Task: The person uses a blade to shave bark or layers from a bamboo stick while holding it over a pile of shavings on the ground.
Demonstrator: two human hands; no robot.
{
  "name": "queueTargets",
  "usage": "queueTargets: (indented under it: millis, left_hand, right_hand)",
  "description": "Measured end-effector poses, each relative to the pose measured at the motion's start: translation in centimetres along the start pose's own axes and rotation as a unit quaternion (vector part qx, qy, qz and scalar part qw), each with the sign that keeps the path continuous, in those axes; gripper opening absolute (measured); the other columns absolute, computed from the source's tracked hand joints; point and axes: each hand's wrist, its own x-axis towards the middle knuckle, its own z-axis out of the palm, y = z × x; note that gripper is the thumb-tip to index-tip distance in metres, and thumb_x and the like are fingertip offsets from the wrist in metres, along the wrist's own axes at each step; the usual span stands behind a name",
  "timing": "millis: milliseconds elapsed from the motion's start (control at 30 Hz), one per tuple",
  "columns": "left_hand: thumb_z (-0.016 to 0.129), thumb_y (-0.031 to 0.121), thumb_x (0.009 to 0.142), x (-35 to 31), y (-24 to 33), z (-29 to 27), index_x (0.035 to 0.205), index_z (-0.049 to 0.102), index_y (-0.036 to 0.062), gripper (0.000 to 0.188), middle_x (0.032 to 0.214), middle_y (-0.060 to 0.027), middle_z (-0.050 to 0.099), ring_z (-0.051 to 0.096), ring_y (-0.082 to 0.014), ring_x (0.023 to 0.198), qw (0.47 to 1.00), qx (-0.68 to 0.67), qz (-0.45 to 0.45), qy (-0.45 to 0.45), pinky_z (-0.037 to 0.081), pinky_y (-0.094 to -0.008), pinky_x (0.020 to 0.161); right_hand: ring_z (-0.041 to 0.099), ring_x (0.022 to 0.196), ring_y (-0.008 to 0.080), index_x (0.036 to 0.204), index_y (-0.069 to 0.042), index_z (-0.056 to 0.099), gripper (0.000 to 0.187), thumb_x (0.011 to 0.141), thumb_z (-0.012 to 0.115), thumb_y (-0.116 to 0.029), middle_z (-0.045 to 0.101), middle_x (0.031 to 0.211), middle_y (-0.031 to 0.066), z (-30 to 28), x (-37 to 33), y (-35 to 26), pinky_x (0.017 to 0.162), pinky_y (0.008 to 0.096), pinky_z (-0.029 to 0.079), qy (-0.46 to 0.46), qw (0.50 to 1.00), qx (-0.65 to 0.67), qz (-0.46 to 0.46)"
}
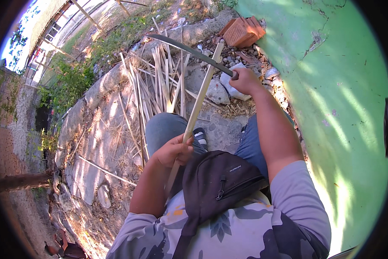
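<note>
My left hand (175, 150) is closed around a long, pale bamboo strip (199, 101), which slants up and away from beside my body. In my right hand (246, 81) is the handle of a machete (189, 50), its long dark blade pointing to the far left. The blade crosses the strip near its far end; whether the two touch I cannot tell. Beyond my left knee lies a loose pile of split bamboo strips (159, 82), spread over the ground.
A green wall (332, 86) runs along my right side. Terracotta tiles (243, 32) are stacked at its far end, near pale stones (217, 91) and gravel. A single thin strip (106, 171) lies on the ground at left. Shrubs (71, 82) grow farther off.
</note>
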Motion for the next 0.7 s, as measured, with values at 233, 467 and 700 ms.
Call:
queueTargets:
  millis: [233, 467, 700]
  left_hand:
    - [0.057, 0.012, 0.092, -0.6, -0.2, -0.3, 0.096, 0.043, 0.0164, 0.016, 0.067, 0.0055, 0.033, 0.028, -0.0045, 0.051, 0.998, -0.066, 0.015, 0.002, 0.022, -0.0212, 0.043]
    - [0.057, 0.013, 0.092, -0.6, -0.1, -0.2, 0.096, 0.044, 0.0165, 0.015, 0.068, 0.0060, 0.034, 0.028, -0.0043, 0.051, 0.997, -0.074, 0.005, 0.030, 0.022, -0.0214, 0.043]
    - [0.059, 0.014, 0.092, -0.1, 0.1, 0.2, 0.095, 0.044, 0.0178, 0.016, 0.069, 0.0066, 0.037, 0.029, -0.0027, 0.052, 1.000, 0.025, -0.012, 0.009, 0.022, -0.0206, 0.043]
  right_hand:
    - [0.067, 0.082, 0.0352, 0.086, -0.011, 0.069, 0.021, 0.075, 0.067, -0.028, 0.069, 0.082, 0.0145, -0.2, -1.9, -2.6, 0.075, 0.0460, 0.053, -0.039, 0.998, -0.050, -0.025]
    - [0.068, 0.079, 0.0315, 0.075, -0.016, 0.067, 0.008, 0.071, 0.068, -0.023, 0.068, 0.075, 0.0090, 0.6, -3.3, -6.2, 0.071, 0.0454, 0.052, -0.120, 0.950, -0.152, -0.243]
    - [0.068, 0.084, 0.0329, 0.082, -0.013, 0.070, 0.015, 0.073, 0.067, -0.025, 0.070, 0.083, 0.0129, -0.5, -0.1, 0.4, 0.077, 0.0441, 0.053, -0.009, 0.997, -0.008, 0.077]
